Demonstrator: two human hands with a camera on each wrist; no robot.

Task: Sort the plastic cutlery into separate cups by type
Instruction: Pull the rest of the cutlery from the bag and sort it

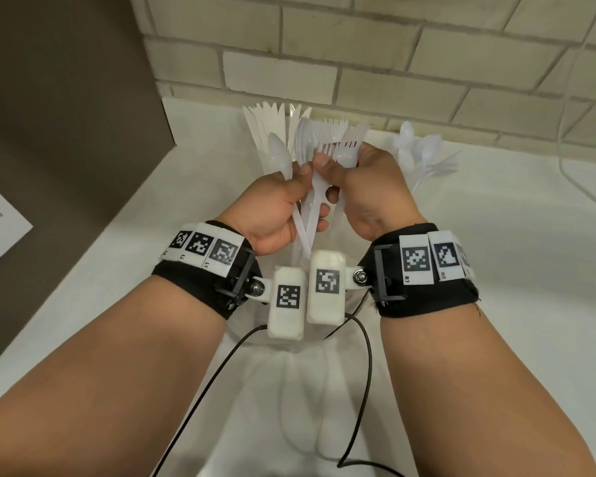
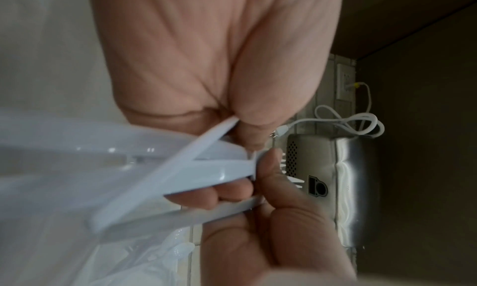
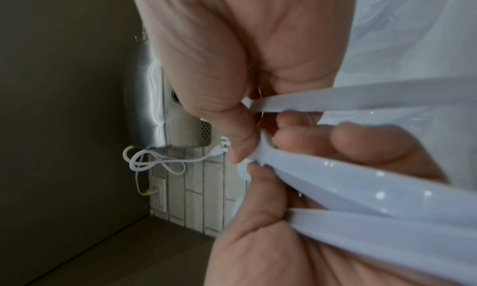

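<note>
Both my hands hold one bunch of white plastic cutlery (image 1: 315, 194) above the white counter. My left hand (image 1: 283, 208) grips the handles (image 2: 180, 168) low down, with a spoon (image 1: 280, 156) sticking up beside its thumb. My right hand (image 1: 369, 194) pinches the forks (image 1: 350, 146) near their heads, its thumb (image 3: 232, 117) pressed on a handle (image 3: 335, 188). Behind the hands several knives (image 1: 269, 122) stand upright. Several spoons (image 1: 417, 149) stand at the right; their clear cups barely show. A clear container's rim (image 1: 241, 333) shows under my wrists.
A pale brick wall (image 1: 393, 63) runs along the back of the counter. A dark panel (image 1: 66, 115) closes the left side, with a white paper (image 1: 0, 218) on it. A white cable (image 1: 585, 194) lies at the right. A steel appliance (image 2: 335, 178) hangs near a wall socket (image 3: 158, 194).
</note>
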